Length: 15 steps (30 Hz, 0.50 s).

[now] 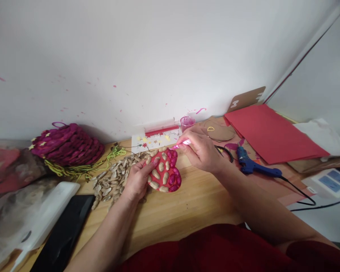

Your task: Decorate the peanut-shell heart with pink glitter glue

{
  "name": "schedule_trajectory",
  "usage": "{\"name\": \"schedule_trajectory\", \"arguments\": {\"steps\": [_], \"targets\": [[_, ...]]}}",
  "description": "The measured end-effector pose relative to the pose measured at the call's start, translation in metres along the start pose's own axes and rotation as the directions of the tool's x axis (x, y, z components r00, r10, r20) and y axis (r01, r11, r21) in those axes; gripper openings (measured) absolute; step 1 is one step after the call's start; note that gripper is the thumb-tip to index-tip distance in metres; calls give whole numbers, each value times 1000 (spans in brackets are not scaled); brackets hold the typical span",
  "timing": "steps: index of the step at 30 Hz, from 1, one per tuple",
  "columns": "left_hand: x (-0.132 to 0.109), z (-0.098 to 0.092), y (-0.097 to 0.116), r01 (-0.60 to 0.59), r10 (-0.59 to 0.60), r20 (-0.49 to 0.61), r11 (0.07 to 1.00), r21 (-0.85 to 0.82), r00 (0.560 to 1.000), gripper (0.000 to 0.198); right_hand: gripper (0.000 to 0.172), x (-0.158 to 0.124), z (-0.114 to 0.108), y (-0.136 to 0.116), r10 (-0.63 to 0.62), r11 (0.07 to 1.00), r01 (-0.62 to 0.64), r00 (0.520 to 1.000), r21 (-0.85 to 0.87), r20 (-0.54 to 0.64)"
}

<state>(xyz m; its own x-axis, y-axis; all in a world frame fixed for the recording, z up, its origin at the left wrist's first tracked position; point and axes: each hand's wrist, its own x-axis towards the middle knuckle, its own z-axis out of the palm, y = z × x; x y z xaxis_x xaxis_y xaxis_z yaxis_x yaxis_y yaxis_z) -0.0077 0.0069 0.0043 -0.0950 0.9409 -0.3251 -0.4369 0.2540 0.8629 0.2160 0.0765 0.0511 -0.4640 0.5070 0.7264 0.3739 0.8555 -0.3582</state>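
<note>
- Your left hand (pixel 139 176) is closed on the left edge of the red piece (pixel 161 176), with the thumb over its front.
- This piece is above the wooden table (pixel 187 207), just beside the pile of loose peanut shells (pixel 110 179); it carries pale shells, and magenta ones along its right side.
- Your right hand (pixel 200 149) pinches the white brush (pixel 187 142); its pink tip is at the piece's upper edge, but whether they touch, I cannot tell.
- Behind this hand stands the pink-stained cup (pixel 187 121).
</note>
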Motion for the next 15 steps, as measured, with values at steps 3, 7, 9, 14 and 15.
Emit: {"name": "schedule_trajectory", "arguments": {"steps": [3,7,9,14,15], "targets": [[-1,0,-1,-10,10,5,1000,-1,1000,40,8,0,1,0,-3,1000,3,999,-5,37],[-1,-1,-2,-3,3,10,1000,-2,1000,40,10,-1,0,0,19,1000,-19,999,-10,41],[0,-1,-2,1,-1,6,1000,5,1000,41,9,0,0,0,16,1000,-15,999,-5,35],[1,-2,-1,-3,3,3,1000,11,1000,42,10,0,0,2,-4,1000,3,999,8,39],[1,-2,-1,3,-3,6,1000,10,1000,42,10,0,0,3,-2,1000,2,1000,9,29]]}}
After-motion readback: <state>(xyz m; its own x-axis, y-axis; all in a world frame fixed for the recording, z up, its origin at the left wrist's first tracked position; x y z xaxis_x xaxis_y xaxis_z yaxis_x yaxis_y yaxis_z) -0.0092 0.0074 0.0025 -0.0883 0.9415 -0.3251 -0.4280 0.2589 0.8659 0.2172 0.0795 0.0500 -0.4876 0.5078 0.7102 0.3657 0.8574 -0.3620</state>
